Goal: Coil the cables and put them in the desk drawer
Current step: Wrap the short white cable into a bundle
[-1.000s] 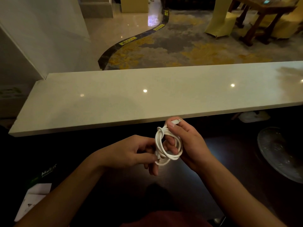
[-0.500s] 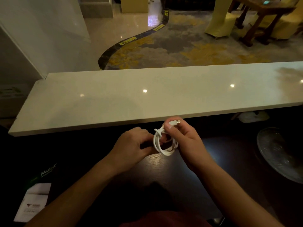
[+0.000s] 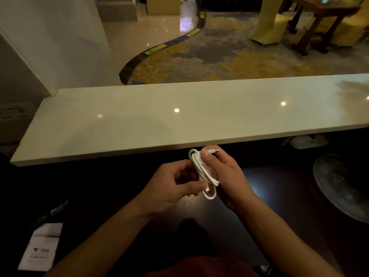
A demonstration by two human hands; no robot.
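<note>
Head view.

White cable [image 3: 203, 172]: wound into a small bundle of several loops, held in the air between both hands, above the dark wooden desk [image 3: 279, 196] and just in front of the near edge of the pale stone counter [image 3: 139, 120]. One metal plug end sticking out at the top of the bundle, beside the right thumb; the other plug end at the lower part of the bundle, by the left thumb tip. One loop hanging below the rest.

Right hand [image 3: 225, 174]: fingers curled round the loops from the right side, thumb pressed on the cable near the top plug. Gripping the bundle.

Left hand [image 3: 171, 184]: fingers curled, thumb and forefinger pinching the cable close to the lower plug end. Gripping the cable.

Desk drawer: not visible.

Glass dish [image 3: 343, 184]: on the desk at far right, well apart from the hands.

Dark box [image 3: 52, 212] with pale lettering and a white label: at lower left on the desk, partly cut off by the frame edge.

Patterned carpet [image 3: 219, 56], covered chair [image 3: 267, 23] and wooden table [image 3: 323, 15]: beyond the counter, in the background.
</note>
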